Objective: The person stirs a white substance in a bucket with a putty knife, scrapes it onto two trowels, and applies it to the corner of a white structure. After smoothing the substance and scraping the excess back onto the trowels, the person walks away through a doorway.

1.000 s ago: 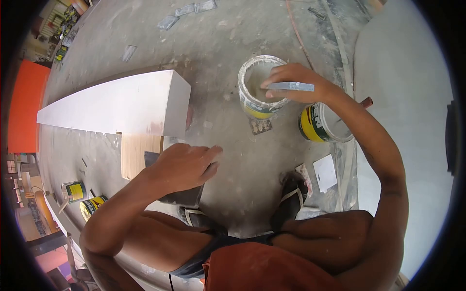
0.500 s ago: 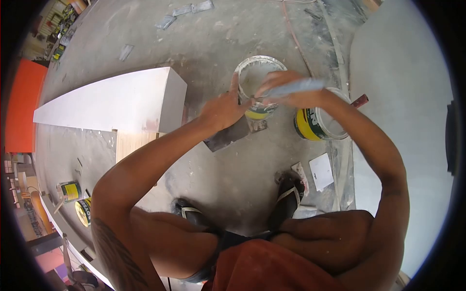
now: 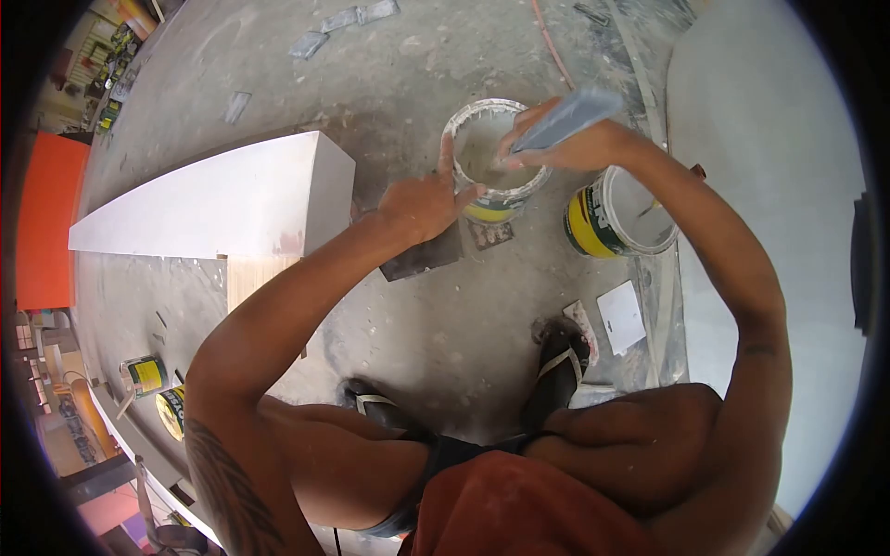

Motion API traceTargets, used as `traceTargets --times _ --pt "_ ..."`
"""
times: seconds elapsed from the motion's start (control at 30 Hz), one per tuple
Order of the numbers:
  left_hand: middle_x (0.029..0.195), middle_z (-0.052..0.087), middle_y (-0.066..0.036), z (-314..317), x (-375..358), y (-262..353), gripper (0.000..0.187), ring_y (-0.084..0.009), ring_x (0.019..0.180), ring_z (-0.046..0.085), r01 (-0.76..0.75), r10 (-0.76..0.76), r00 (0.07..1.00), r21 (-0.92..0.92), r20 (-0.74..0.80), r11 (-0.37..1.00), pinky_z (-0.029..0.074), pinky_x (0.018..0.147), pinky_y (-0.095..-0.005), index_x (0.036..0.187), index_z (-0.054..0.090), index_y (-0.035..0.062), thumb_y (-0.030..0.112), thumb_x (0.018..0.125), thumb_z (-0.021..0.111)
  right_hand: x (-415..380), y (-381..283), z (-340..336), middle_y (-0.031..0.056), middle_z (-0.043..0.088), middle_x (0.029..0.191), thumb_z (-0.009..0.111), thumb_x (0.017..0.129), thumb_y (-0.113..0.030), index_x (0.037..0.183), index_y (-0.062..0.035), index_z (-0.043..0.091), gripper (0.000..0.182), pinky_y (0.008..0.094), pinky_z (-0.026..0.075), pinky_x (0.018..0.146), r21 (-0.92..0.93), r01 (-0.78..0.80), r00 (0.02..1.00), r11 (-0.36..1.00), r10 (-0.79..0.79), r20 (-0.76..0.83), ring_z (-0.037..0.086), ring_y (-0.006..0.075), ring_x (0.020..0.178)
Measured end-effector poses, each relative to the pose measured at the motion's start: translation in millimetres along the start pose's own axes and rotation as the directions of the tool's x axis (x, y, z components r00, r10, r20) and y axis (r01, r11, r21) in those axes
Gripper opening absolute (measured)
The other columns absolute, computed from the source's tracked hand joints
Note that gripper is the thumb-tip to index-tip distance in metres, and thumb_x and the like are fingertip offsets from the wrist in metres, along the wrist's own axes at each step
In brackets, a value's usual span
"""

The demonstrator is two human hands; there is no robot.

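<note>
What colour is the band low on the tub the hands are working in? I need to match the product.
Yellow, on the white tub; head view.

scraper (image 3: 422,257): partly behind left hand (image 3: 422,202) | putty-knife blade: inside tub (image 3: 491,157)

The tub (image 3: 494,157) is white with a yellow band low down, pale paste inside. The scraper (image 3: 565,118) over it is blue-grey. The second bucket (image 3: 607,227) is yellow, green and white. The long board (image 3: 213,199) is plain white, and the panel (image 3: 42,222) is bright orange.
</note>
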State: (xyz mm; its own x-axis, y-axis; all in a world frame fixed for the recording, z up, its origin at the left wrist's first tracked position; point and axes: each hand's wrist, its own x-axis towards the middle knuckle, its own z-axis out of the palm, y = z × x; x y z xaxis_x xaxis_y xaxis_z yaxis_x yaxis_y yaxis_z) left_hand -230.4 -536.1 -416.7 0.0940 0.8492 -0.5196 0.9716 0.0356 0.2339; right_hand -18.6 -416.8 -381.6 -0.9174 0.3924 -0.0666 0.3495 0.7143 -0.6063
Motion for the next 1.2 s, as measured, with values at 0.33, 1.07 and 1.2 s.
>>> traceTargets --times 0.33,1.07,1.2 --pt "0.082 0.065 -0.028 5.0 5.7 -3.4 0.089 -0.0421 0.075 0.066 -0.039 0.041 0.999 0.054 -0.024 0.998 0.053 0.069 -0.0491 0.147 -0.009 -0.0061 0.061 0.097 0.024 11.9 -1.7 33.0 0.0049 0.069 0.097 0.068 0.084 -0.034 0.102 -0.0123 0.070 0.029 0.0327 0.047 0.082 0.170 -0.080 0.976 0.982 0.112 -0.187 0.063 0.0206 0.091" --pt "0.080 0.066 -0.022 -1.6 6.0 -4.1 0.087 -0.0374 0.070 0.065 -0.102 0.104 0.995 0.109 -0.012 0.989 0.053 0.068 -0.0460 0.147 -0.011 -0.0037 0.058 0.098 0.027 -0.3 -9.7 -22.0 0.0092 0.068 0.089 0.068 0.080 -0.015 0.101 -0.0063 0.071 0.023 0.0325 0.048 0.074 0.075 0.004 0.983 0.997 -0.018 0.181 0.063 0.0208 0.083" --pt "0.083 0.067 -0.023 -2.6 8.0 -4.5 0.087 -0.0379 0.071 0.066 -0.085 0.084 0.996 0.112 0.011 0.990 0.053 0.068 -0.0463 0.148 -0.010 -0.0024 0.058 0.098 0.028 5.2 -27.7 -43.5 0.0078 0.067 0.086 0.069 0.079 -0.015 0.094 -0.0071 0.070 0.017 0.0320 0.048 0.076 0.113 -0.207 0.978 0.972 0.200 0.063 0.062 0.0191 0.083"
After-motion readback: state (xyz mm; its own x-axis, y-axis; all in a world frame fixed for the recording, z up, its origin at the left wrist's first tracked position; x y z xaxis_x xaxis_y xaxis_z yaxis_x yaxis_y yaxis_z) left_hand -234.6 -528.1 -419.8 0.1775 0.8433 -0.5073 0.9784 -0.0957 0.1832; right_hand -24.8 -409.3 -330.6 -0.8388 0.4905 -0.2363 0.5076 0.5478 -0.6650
